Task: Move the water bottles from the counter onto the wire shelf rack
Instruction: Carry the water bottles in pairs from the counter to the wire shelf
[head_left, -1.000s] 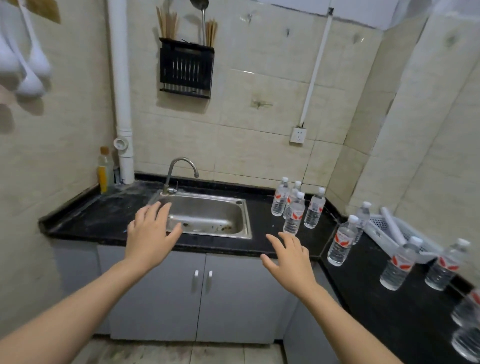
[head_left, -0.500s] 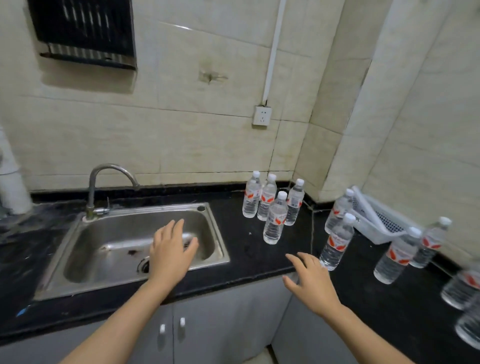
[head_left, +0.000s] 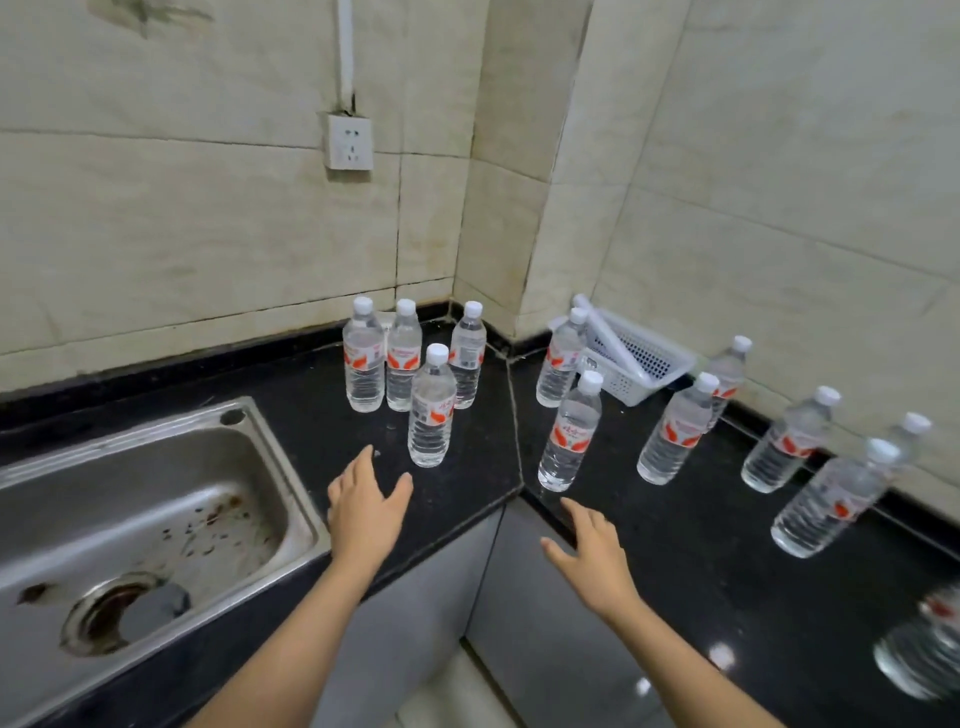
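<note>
Water bottles stand upright on the black tabletop (head_left: 467, 499), one (head_left: 432, 408) just beyond the left hand (head_left: 366, 506), another (head_left: 570, 434) just ahead of the right hand (head_left: 589, 553). Both hands are spread and hold nothing. Wrap each bottle mid-body and lift straight up, clear of its neighbours.

Eleven water bottles (head_left: 432, 410) stand on the worktop (head_left: 467, 499), a twelfth blurred at the edge; one white basket (head_left: 644, 358), one sink (head_left: 140, 509), one wall socket (head_left: 349, 142).
</note>
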